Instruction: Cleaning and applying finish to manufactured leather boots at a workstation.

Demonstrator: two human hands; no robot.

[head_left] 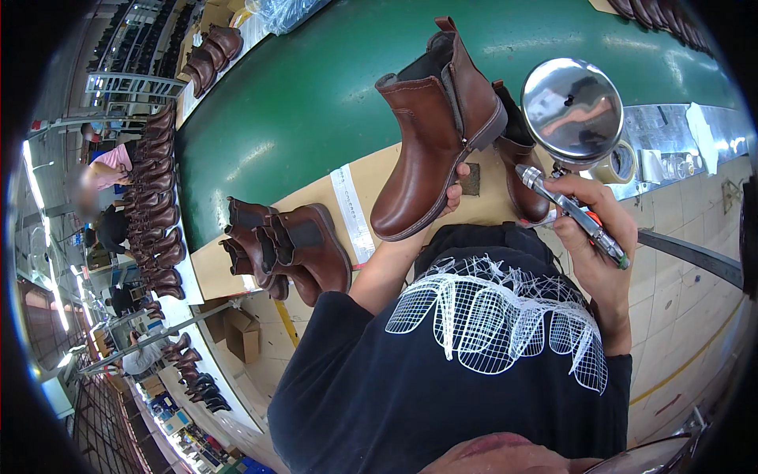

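Green-topped workbench [316, 110] across the far side, cardboard sheet [312, 196] along its near edge, cluster of brown boots [320, 249] at left. Held up near centre: brown ankle boot [430, 150] with back pull tab, shaft opening toward far side, long axis slanting from toe at near left to heel at far right, sole facing right. Left hand [453, 196] clamped on that boot from the near side, fingers curled onto sole edge, thumb hidden. Right hand [614, 209] well apart, off to the right, wrapped around a metal spray gun [545, 189] with round steel cup [580, 118] on far side. Key relation: nozzle right of held boot, pointing left and far, sole and heel the nearest faces. Not touching by the look of it; can't tell depth of gap. Second brown boot [525, 186] just right of the held one, partly behind gun. Tape roll [622, 163] farther right.
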